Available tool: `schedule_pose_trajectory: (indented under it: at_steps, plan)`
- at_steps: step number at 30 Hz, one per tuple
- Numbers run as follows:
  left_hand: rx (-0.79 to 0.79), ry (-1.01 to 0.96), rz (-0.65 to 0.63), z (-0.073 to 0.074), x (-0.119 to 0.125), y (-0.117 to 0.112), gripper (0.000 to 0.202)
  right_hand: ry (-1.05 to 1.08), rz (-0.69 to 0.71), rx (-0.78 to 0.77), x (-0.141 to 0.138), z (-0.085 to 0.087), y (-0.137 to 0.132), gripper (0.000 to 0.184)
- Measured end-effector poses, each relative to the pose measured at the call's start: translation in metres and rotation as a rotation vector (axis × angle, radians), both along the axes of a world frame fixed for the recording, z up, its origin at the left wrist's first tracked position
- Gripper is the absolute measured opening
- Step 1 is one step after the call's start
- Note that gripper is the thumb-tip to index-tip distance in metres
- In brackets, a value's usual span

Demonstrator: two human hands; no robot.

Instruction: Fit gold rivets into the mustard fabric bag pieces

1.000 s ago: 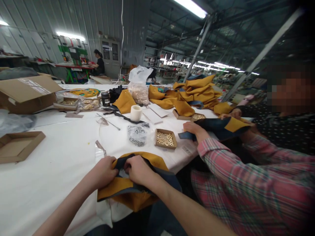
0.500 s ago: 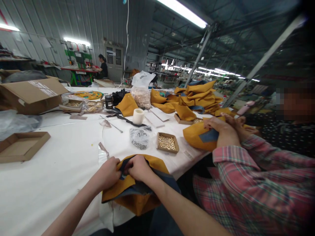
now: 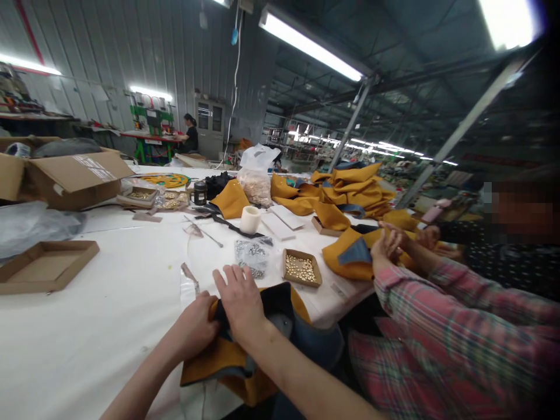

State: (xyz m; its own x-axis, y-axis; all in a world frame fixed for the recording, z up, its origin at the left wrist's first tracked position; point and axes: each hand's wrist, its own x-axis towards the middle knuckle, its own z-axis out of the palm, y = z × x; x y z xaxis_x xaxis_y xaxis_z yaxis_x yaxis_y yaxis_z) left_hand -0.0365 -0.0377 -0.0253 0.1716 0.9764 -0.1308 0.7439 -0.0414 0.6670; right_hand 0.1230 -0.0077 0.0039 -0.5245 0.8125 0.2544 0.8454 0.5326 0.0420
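Observation:
At the near table edge lies a mustard-yellow and dark blue fabric bag (image 3: pixel 245 382), its mouth partly open and dark inside. My left hand (image 3: pixel 199 326) is closed around the bag's left rim. Fingers raised and spread, my right hand (image 3: pixel 240 297) lies over the rim just right of the left hand; its palm side and thumb are hidden. Beyond the bag are a small cardboard box of gold-coloured metal pieces (image 3: pixel 301 268) and a clear plastic bag of silver metal pieces (image 3: pixel 252 258).
On the right, a co-worker in a plaid sleeve (image 3: pixel 420 291) handles another mustard and blue piece (image 3: pixel 339 256). A white tape roll (image 3: pixel 250 220), a pile of mustard pieces (image 3: pixel 363 189), a shallow cardboard tray (image 3: pixel 74 262) and a large cardboard box (image 3: pixel 79 175) stand farther off.
My right hand has come up out of the bag's mouth, its fingers now spread above the rim. My left hand keeps its grip. The co-worker's hands have shifted on their piece.

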Motion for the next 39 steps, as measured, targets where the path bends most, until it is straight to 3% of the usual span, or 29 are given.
schedule_pose_trajectory:
  at_steps: [5,11,14,17,21,24,26,31,35,39]
  plan:
    - [-0.003,0.017,0.036,0.006,0.01,-0.006,0.025,-0.105,0.049,-0.476,0.017,0.012,0.027,0.032]
    - [0.008,-0.045,0.064,0.015,0.024,-0.02,0.014,-0.098,0.129,-0.589,0.024,0.004,0.042,0.045]
    - [-0.004,-0.091,0.057,0.024,0.024,-0.032,0.028,-0.06,0.173,-0.591,0.027,-0.003,0.043,0.031]
    - [-0.031,-0.283,0.079,0.031,0.017,-0.041,0.057,0.006,0.215,-0.534,0.037,-0.009,0.036,0.021]
    - [-0.063,-0.55,0.264,0.028,0.002,-0.05,0.087,0.183,0.283,-0.395,0.061,-0.014,0.011,0.021]
    - [-0.031,-0.522,0.075,0.025,0.002,-0.059,0.074,0.461,0.34,-0.144,0.083,-0.011,-0.014,0.007]
    - [-0.011,-0.512,-0.044,0.026,0.012,-0.065,0.059,0.584,0.39,-0.009,0.097,-0.007,-0.028,0.007]
    - [0.183,-0.507,-0.055,0.025,0.044,-0.079,0.041,0.631,0.499,0.188,0.122,0.008,-0.049,0.019]
    - [0.453,-0.435,-0.112,0.013,0.057,-0.089,0.048,0.575,0.464,0.307,0.135,0.019,-0.062,0.021]
    - [0.73,-0.274,-0.109,0.011,0.068,-0.101,0.063,0.669,0.474,0.288,0.146,0.016,-0.073,0.017]
